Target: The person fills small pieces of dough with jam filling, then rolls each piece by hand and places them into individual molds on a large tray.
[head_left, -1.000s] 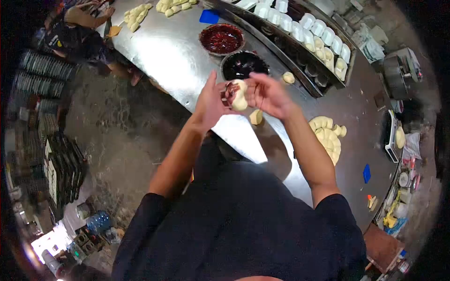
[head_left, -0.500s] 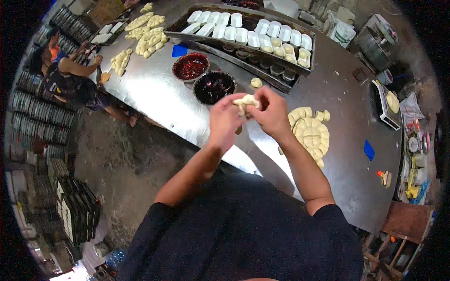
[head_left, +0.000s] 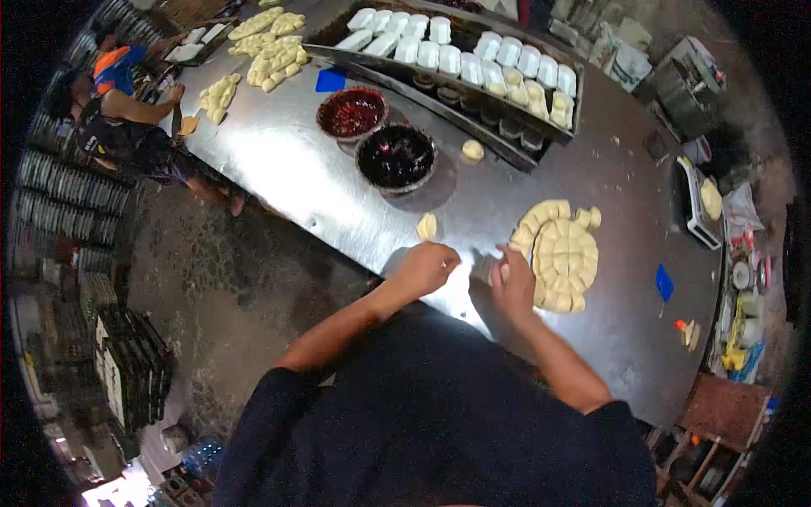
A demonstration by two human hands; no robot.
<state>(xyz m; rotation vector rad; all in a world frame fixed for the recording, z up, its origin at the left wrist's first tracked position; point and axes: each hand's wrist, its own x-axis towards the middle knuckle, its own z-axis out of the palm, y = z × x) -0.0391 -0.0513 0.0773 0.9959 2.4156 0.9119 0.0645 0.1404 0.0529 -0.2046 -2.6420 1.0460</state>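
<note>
Bakery workshop: steel table, dough pieces, filling bowls.

hands down from chest height

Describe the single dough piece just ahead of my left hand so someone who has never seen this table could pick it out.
Start at the long shiny steel table and find the two round bowls of dark red filling; take the nearer, darker bowl. Between that bowl and the person's left hand lies one small pale dough piece. Unlike the round cluster of cut dough pieces to its right, it lies alone on bare steel.

both arms reach forward — left hand curled, right hand flat, palm down.
</note>
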